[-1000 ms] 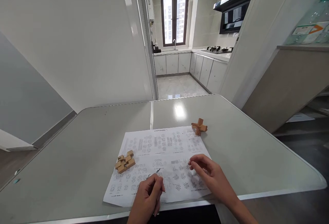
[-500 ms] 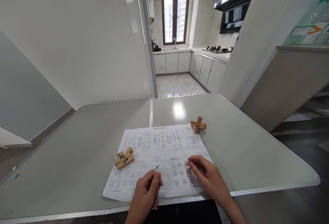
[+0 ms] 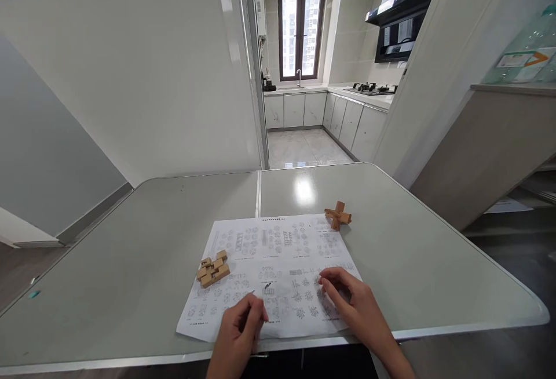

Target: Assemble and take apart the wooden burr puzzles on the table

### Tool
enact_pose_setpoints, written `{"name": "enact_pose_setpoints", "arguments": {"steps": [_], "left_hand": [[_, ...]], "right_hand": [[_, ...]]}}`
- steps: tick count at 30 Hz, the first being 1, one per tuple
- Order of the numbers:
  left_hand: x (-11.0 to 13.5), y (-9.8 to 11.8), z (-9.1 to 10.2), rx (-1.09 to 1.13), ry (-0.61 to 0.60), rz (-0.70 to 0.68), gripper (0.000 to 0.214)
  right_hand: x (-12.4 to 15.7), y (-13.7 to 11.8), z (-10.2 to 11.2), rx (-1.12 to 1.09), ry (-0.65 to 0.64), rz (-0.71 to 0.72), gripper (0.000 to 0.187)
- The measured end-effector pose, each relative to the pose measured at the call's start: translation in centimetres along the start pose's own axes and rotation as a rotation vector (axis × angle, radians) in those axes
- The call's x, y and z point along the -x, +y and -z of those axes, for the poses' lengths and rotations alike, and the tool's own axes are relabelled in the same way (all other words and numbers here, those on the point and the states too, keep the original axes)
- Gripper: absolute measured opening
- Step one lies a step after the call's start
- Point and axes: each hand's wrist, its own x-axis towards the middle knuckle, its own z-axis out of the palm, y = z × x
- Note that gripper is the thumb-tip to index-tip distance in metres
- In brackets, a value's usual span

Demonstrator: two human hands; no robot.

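My left hand is at the near edge of a printed white sheet, its fingers curled in and the thumb against them; I see no object in it. On the sheet's right side rests my right hand, loosely bent, with a small gap between thumb and forefinger and nothing visible in it. A pale interlocked wooden block puzzle lies on the sheet's left side. At the far right corner, a darker cross-shaped wooden puzzle overlaps the sheet's edge. Rows of small diagrams cover the sheet.
The pale grey table has rounded far corners and a metal rim. A small teal piece lies near its left edge. A white wall stands behind on the left. Large plastic bottles sit on a ledge at right.
My left hand has drawn slightly left and down, away from the dark mark on the sheet. My right hand stays at the same place on the sheet. The view has tilted up a little.
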Motion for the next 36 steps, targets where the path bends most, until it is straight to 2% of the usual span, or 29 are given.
{"name": "enact_pose_setpoints", "arguments": {"steps": [4,5,7,9,13,16,20,23,26,30,33,36], "left_hand": [[-0.5,-0.3,3.9,-0.427,0.42,-0.262,0.042],[-0.9,-0.5,5.2,-0.527,0.48,-0.313,0.041],[-1.8,-1.0,7.7,-0.696,0.524,-0.381,0.047],[-2.7,-1.4,9.8,-0.795,0.519,-0.376,0.055],[-4.1,-1.7,12.5,-0.904,0.371,-0.285,0.071],[-4.8,-1.7,13.4,-0.901,0.296,-0.229,0.073],[-5.2,-1.7,13.7,-0.859,0.28,-0.235,0.069],[-5.1,-1.5,13.1,-0.846,0.316,-0.252,0.067],[-4.6,-1.2,11.0,-0.793,0.343,-0.3,0.062],[-3.8,-0.5,5.8,-0.681,0.215,-0.402,0.055],[-3.4,0.1,1.6,-0.64,0.106,-0.474,0.062],[-3.4,0.7,-1.5,-0.649,0.033,-0.531,0.071]], "right_hand": [[-0.1,0.1,0.0,-0.015,-0.009,-0.009,0.031],[-0.1,0.1,0.0,-0.018,-0.011,-0.013,0.031],[-0.1,0.2,0.0,-0.023,-0.014,-0.019,0.031],[-0.1,0.2,0.0,-0.025,-0.016,-0.02,0.03],[0.0,0.0,0.0,-0.037,-0.014,-0.031,0.031],[0.1,-0.1,0.1,-0.037,-0.016,-0.033,0.03],[0.0,0.0,0.1,-0.03,-0.014,-0.033,0.029],[0.0,0.0,0.1,-0.03,-0.014,-0.034,0.029],[0.0,0.0,0.0,-0.029,-0.021,-0.028,0.028],[-0.1,0.2,0.0,-0.022,-0.025,-0.029,0.029],[-0.2,0.4,0.0,-0.011,-0.021,-0.028,0.03],[-0.3,0.6,-0.1,-0.004,-0.018,-0.005,0.03]]}}
